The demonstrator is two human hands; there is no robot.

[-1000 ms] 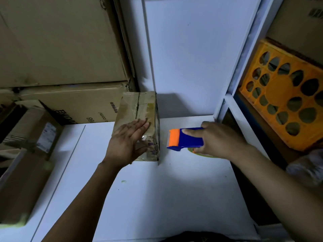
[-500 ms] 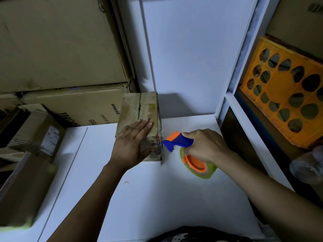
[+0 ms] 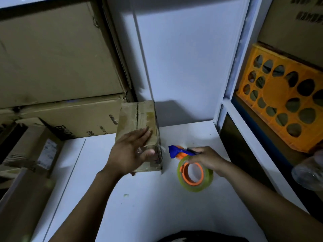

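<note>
A small taped cardboard box [image 3: 138, 119] stands on the white table [image 3: 139, 203]. My left hand [image 3: 130, 153] lies flat on its top near the front edge, fingers straight. Just right of the box, my right hand [image 3: 205, 158] grips a blue and orange tape dispenser [image 3: 174, 151]. Its roll of clear tape [image 3: 194, 173] faces me, tilted on edge just above the table. The dispenser's blue nose sits a little apart from the box's right front corner.
Large cardboard boxes [image 3: 57, 55] are stacked at the back left, with smaller ones [image 3: 31, 151] at the left edge. A white wall panel [image 3: 183, 58] rises behind. An orange perforated crate [image 3: 283, 96] stands on a shelf at the right, with a clear plastic bag [image 3: 309, 172] below it.
My right hand drew the dispenser away from the box and turned it, so the tape roll now shows below my fingers. My left hand slid slightly along the box top.
</note>
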